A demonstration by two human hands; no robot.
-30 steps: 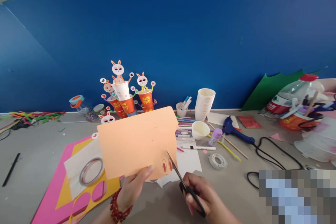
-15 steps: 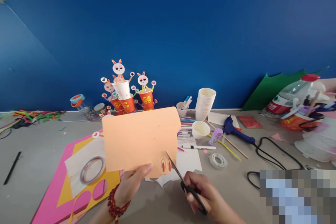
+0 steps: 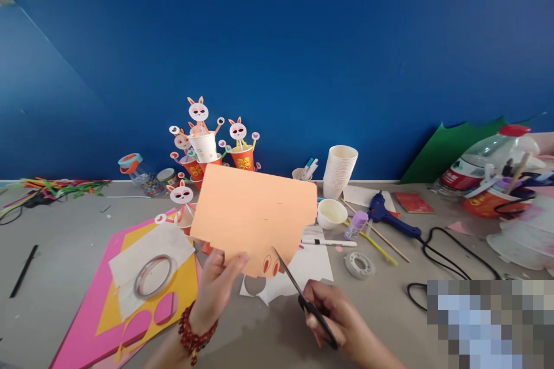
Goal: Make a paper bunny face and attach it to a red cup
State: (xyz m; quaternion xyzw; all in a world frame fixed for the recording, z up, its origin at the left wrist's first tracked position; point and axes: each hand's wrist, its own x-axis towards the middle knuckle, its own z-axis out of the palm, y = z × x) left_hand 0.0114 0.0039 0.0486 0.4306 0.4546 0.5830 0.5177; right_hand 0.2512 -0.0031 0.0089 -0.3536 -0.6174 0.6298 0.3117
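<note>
An orange paper sheet [image 3: 251,207] is held up by my left hand [image 3: 219,282], thumb in front at its lower left edge. Two red-centred ear shapes are drawn near the sheet's bottom edge. My right hand [image 3: 331,314] is closed round the black handles of the scissors [image 3: 318,317]. The scissor blades reach up and left to the paper just beside the drawn ears. Below the sheet, white paper [image 3: 314,262] with cut edges lies on the table.
Behind the sheet stand rabbit figures in red cups [image 3: 243,158]. A tape roll [image 3: 153,277] lies on coloured paper at the left. To the right are stacked white cups [image 3: 340,170], a glue stick [image 3: 357,225], white tape [image 3: 360,265] and a blue glue gun [image 3: 393,219].
The orange sheet has turned clockwise and shifted right, uncovering a rabbit figure behind its left side. My left hand has tilted with it. My right hand and the scissors have hardly moved.
</note>
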